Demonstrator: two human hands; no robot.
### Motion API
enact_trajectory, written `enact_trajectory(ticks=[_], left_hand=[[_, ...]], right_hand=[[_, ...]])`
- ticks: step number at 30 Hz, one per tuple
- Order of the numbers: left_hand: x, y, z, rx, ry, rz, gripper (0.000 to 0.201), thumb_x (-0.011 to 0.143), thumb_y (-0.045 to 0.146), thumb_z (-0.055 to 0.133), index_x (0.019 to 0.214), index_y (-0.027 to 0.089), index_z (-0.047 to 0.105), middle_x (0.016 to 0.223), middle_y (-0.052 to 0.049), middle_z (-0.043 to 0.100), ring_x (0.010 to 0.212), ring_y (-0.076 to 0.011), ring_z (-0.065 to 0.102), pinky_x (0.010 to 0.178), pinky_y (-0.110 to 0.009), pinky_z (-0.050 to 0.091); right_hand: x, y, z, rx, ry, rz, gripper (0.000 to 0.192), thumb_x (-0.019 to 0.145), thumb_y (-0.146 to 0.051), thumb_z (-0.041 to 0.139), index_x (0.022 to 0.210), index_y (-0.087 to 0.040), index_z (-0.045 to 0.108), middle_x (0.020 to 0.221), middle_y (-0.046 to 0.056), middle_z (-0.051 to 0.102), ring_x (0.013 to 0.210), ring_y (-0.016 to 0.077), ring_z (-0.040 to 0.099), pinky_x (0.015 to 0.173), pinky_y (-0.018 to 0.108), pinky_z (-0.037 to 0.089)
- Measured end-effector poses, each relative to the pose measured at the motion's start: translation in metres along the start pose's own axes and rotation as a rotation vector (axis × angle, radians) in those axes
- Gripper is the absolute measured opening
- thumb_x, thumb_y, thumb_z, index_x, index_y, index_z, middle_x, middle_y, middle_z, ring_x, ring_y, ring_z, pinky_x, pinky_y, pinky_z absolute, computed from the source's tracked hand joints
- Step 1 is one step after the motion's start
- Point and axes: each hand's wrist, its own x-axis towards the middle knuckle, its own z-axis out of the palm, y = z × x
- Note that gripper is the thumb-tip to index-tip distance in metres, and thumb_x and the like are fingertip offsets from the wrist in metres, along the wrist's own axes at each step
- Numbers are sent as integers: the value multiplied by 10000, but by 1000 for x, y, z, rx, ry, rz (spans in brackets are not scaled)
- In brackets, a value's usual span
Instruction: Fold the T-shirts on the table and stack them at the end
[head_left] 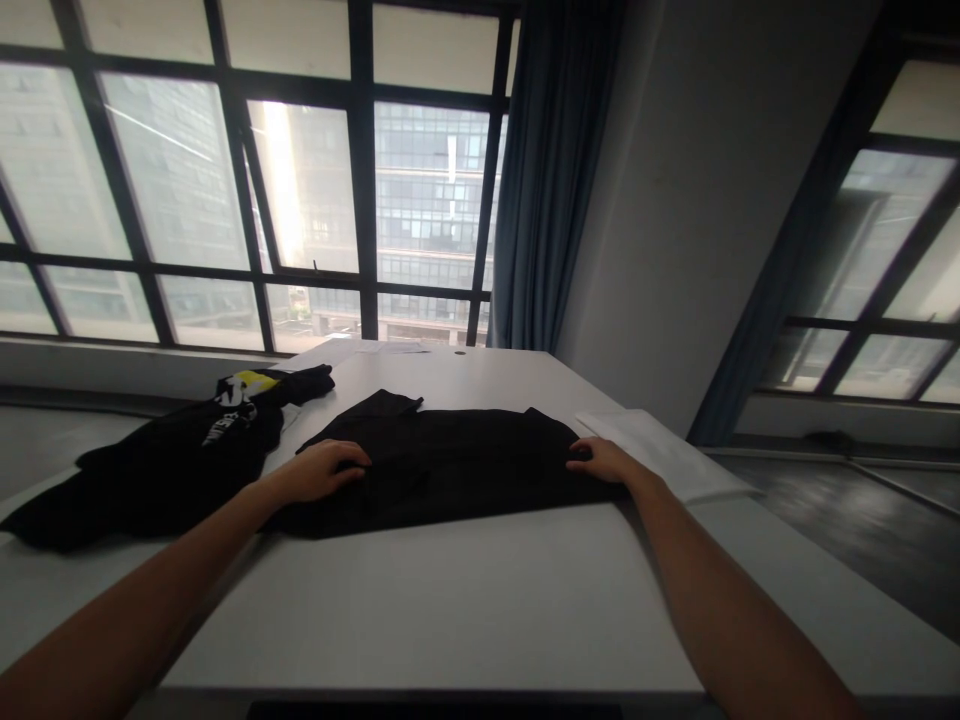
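A plain black shirt (457, 465) lies folded into a wide, flat shape across the white table (450, 610). A flap like a sleeve sticks up at its far left corner. At its left end, my left hand (319, 470) pinches the cloth between thumb and fingers. My right hand (604, 462) grips the opposite end in the same way, with the fingertips partly lost against the dark fabric. Both forearms reach in from the lower corners of the view.
Left of the shirt is a crumpled black garment (180, 460) with a white and yellow print. A white sheet-like item (660, 450) lies at the right. Beyond the table are windows (431, 200), a blue curtain (547, 200) and a grey pillar (675, 200).
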Motion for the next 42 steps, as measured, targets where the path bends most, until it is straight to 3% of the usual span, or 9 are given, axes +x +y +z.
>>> enact_trajectory(ticks=[6,9,13,18,24,30,36,39,42], left_hand=[[7,-22,-1,-156,420,-554,508,865,524,407,1102,135,632,924,-88,727,926,-282,680,800,-347,527],[5,-37,-2,-115,349,-675,579,774,537,543,1152,109,630,913,-113,738,927,-304,696,798,-349,534],[-4,-48,-6,-145,248,-599,816,646,635,663,1286,138,570,937,-95,749,884,-294,714,788,-337,555],[-12,-50,-15,-226,26,-553,800,466,589,780,1136,171,652,928,-89,742,933,-319,700,827,-359,560],[-21,-30,-32,-518,76,-617,786,621,643,704,1281,246,545,988,-64,698,817,-266,697,550,-286,545],[-39,-12,-47,-330,-268,-611,904,595,558,762,1413,277,500,1254,-159,603,1105,-374,613,568,-271,570],[-42,-9,-46,-352,-419,-537,833,559,434,753,1363,345,552,1138,-61,678,897,-318,676,575,-301,586],[-31,-22,-35,-268,-275,-560,792,558,395,716,1330,285,582,1046,-62,707,843,-299,685,616,-314,584],[-14,-38,-20,-77,65,-569,670,633,375,620,1279,197,602,989,-74,719,857,-271,684,779,-340,566]], right_hand=[[1,2,0,15,0,-2,452,798,-358,720,1199,-156,676,1249,140,664,1144,266,626,998,338,468],[2,5,1,34,8,-10,456,776,-374,738,1188,-183,690,1236,122,674,1137,273,629,993,344,472],[4,7,1,9,37,12,450,770,-337,737,1187,-175,693,1221,126,681,1124,275,635,982,346,476],[4,11,-2,-19,82,49,437,765,-320,732,1172,-166,699,1189,125,692,1108,263,641,953,321,482],[2,15,-4,-60,111,81,361,812,-319,684,1132,-152,699,1180,125,688,1104,254,634,939,307,474],[1,17,-1,-61,152,127,538,804,-406,702,1266,-141,625,1283,155,627,1145,270,615,949,311,472],[4,32,-1,20,46,263,690,713,-326,793,1335,-119,578,1218,156,666,1099,270,642,925,319,495],[5,35,-1,8,43,306,608,695,-289,801,1268,-162,640,1202,135,679,1100,281,645,910,330,506],[3,30,-2,-87,104,341,623,719,-253,768,1307,-124,608,1266,184,635,1154,312,614,941,354,493]])
